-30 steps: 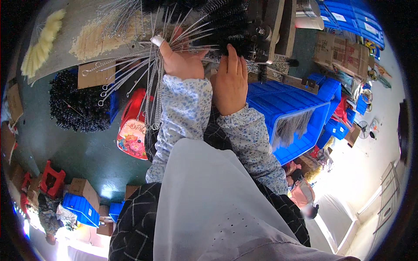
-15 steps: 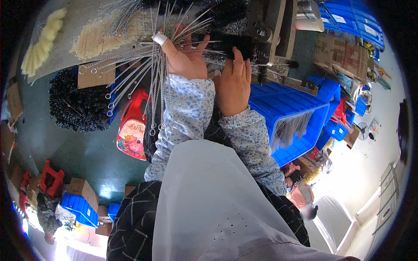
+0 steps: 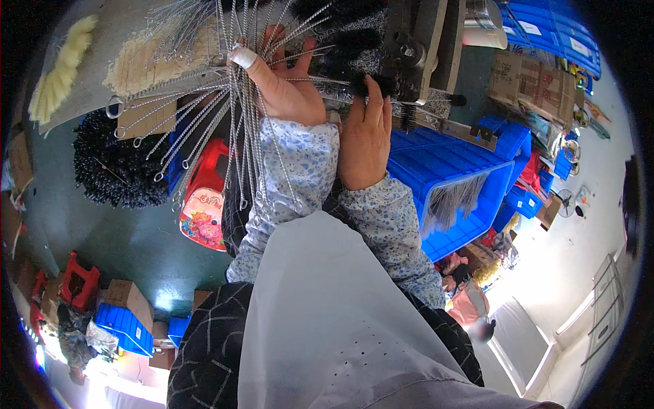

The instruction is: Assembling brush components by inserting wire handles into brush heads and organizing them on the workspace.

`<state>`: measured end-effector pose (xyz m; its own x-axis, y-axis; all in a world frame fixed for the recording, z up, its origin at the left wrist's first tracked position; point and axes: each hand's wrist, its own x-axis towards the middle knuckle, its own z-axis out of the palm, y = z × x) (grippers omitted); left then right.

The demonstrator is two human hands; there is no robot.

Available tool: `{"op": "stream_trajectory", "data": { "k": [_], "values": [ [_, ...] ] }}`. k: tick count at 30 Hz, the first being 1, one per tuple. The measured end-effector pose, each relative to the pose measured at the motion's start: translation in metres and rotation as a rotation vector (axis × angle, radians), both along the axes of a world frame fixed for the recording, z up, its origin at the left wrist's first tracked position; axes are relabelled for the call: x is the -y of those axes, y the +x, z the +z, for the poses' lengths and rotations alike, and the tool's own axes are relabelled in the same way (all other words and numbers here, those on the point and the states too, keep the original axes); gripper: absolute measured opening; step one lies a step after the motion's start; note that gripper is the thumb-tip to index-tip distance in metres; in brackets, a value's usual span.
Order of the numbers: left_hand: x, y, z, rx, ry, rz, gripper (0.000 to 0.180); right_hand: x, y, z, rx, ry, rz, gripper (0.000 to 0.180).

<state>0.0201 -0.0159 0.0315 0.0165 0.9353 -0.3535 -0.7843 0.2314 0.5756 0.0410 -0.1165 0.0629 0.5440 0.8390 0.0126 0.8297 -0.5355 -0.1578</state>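
My left hand (image 3: 291, 94), its thumb wrapped in white tape, grips a loose bundle of twisted-wire brushes (image 3: 240, 123). Their looped metal stems fan out past the thumb on several sides. Some stems run right to black bristle heads (image 3: 340, 65). Beside it, my right hand (image 3: 365, 146) has its fingers stretched forward and close together, fingertips at a black bristle head (image 3: 372, 85) next to a metal machine (image 3: 411, 54). Its thumb is mostly hidden, and I see nothing gripped in it.
More looped wire stems (image 3: 180, 34) lie on the worn bench (image 3: 109, 85), with a pale yellow brush strip (image 3: 61, 71) at its left. Below are a pile of black brushes (image 3: 119, 160) and a red stool (image 3: 204, 204). A blue crate (image 3: 449, 160) stands at right.
My left hand and the wire bundle have shifted slightly left, and the looped ends have swung and spread. My right hand stays nearly in place, its fingers a little straighter.
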Motion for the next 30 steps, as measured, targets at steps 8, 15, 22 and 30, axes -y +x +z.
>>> {"op": "stream_trajectory", "data": {
  "k": [8, 15, 22, 30],
  "values": [
    [-0.003, 0.004, -0.010, 0.030, -0.018, 0.002, 0.062, -0.004, 0.004, -0.002, -0.008, -0.003, -0.024, 0.048],
    [-0.003, 0.006, -0.015, 0.029, -0.043, -0.023, 0.063, -0.002, 0.006, -0.006, 0.051, -0.066, -0.019, 0.049],
    [-0.005, 0.004, -0.013, 0.002, -0.034, -0.007, 0.061, -0.003, 0.002, -0.008, 0.034, -0.084, -0.011, 0.051],
    [-0.006, 0.006, -0.016, 0.035, -0.049, -0.015, 0.061, -0.004, 0.002, -0.009, 0.053, -0.069, -0.022, 0.051]
  ]
}}
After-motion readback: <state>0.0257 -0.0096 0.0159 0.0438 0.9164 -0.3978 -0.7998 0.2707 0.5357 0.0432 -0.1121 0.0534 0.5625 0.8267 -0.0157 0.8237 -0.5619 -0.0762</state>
